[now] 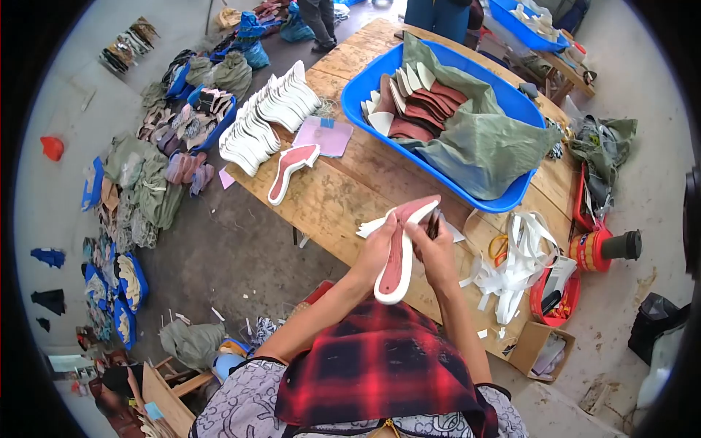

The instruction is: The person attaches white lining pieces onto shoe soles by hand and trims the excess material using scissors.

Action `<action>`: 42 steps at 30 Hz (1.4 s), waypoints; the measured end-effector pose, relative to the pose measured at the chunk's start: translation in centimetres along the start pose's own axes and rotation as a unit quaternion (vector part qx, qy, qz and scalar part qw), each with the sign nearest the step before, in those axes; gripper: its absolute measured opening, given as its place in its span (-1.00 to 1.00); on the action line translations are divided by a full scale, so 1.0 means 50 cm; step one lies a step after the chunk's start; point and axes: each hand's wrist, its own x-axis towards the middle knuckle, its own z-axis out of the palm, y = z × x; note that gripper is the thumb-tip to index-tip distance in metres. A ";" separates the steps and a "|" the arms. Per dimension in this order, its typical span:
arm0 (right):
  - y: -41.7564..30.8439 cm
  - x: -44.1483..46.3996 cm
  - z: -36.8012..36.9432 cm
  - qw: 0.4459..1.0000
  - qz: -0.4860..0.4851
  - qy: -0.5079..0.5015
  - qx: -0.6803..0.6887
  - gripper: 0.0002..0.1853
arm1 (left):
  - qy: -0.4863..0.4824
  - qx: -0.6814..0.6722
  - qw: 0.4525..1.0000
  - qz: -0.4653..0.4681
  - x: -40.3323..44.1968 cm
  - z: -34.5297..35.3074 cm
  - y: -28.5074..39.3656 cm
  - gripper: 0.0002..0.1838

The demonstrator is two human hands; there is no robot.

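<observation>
Between my hands is a shoe insole, reddish-brown on top with a white border, its rounded end toward me. My left hand grips its left edge near the middle. On the other edge, the thumb of my right hand presses down, and a small dark item sticks up by those fingers, too unclear to name. White pieces show behind my left hand. Farther left on the table, another insole lies beside long rows of stacked white insoles.
A blue tub of brown and white insole pieces with green cloth stands on the wooden table. White strips and orange-handled scissors lie right, near a red basket and cardboard box. Filled blue bins line the floor at left.
</observation>
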 end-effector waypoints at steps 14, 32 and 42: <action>0.015 0.034 0.033 0.991 0.047 0.098 0.076 -0.40 | -0.037 -0.139 0.988 -0.054 -0.047 -0.037 0.015 -0.47; -0.022 -0.034 0.051 0.981 0.057 0.042 0.179 -0.80 | 0.048 -0.007 0.998 -0.038 -0.079 0.004 0.050 -0.44; -0.028 -0.039 0.049 0.974 -0.097 0.104 -0.177 -0.70 | 0.107 0.139 0.975 0.138 -0.066 0.014 -0.009 -0.57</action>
